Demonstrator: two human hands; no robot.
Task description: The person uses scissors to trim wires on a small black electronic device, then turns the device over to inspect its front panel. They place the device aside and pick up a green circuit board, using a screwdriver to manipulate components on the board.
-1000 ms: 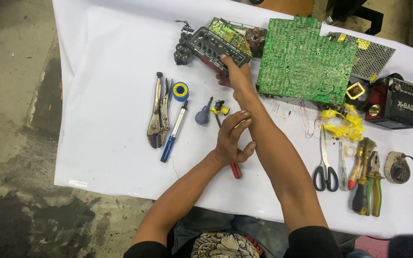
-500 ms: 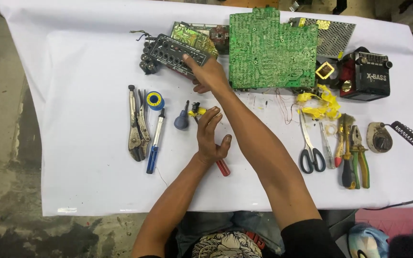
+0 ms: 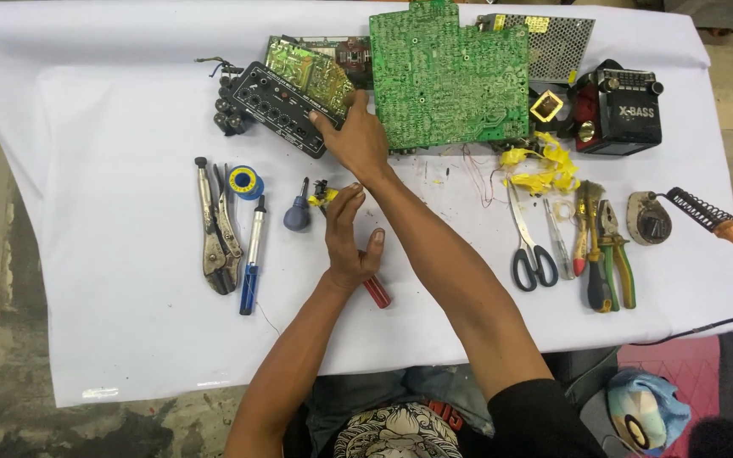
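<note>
Black control panel (image 3: 277,108) tilted on table; red-handled screwdriver (image 3: 375,291) lying flat.

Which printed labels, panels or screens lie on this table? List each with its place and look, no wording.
Black control panel: upper left of centre, slanted, rows of knobs, white print; right hand touches its end.
Red and black radio: upper right, boxy, white print on its black face.
Solder spool: left, beside the locking pliers, round, blue with yellow label.
No screens or packages.
</note>
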